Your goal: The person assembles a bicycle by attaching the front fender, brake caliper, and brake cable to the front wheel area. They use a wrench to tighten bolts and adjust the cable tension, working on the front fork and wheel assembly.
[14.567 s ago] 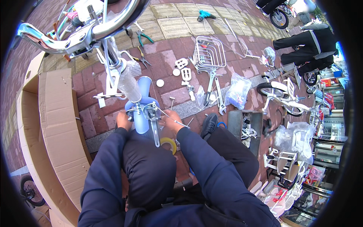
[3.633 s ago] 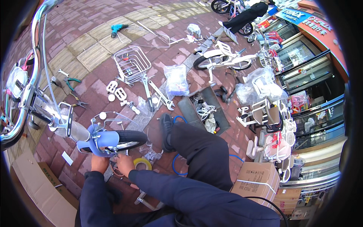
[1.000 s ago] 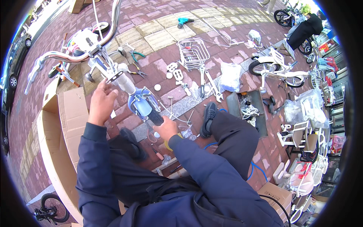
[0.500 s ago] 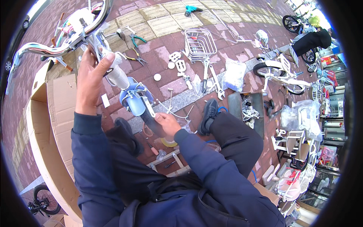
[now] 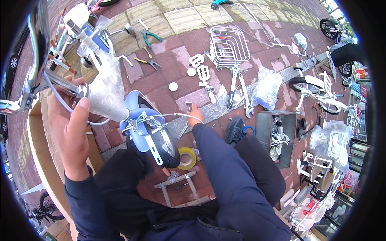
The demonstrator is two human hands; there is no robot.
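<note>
a: left hand point(image 5: 70, 132) where?

b: raised at the left, curled shut around the plastic-wrapped fork stem point(image 5: 102, 94) of a small bike, lifting the front end so the blue fender point(image 5: 134, 108) and small black wheel point(image 5: 161, 142) hang clear above the lap.

a: right hand point(image 5: 196, 114)?

b: stretched down to the brick pavement point(image 5: 177, 56), fingers bent over small metal parts point(image 5: 187, 106) by a white cable; shut or not, cannot tell.

a: around it?

b: yellow tape roll point(image 5: 187, 158) just below the wheel, wire basket point(image 5: 229, 46), pliers point(image 5: 150, 37) and white pedals point(image 5: 199, 66) spread within reach; flattened cardboard point(image 5: 44, 160) at the left.
</note>
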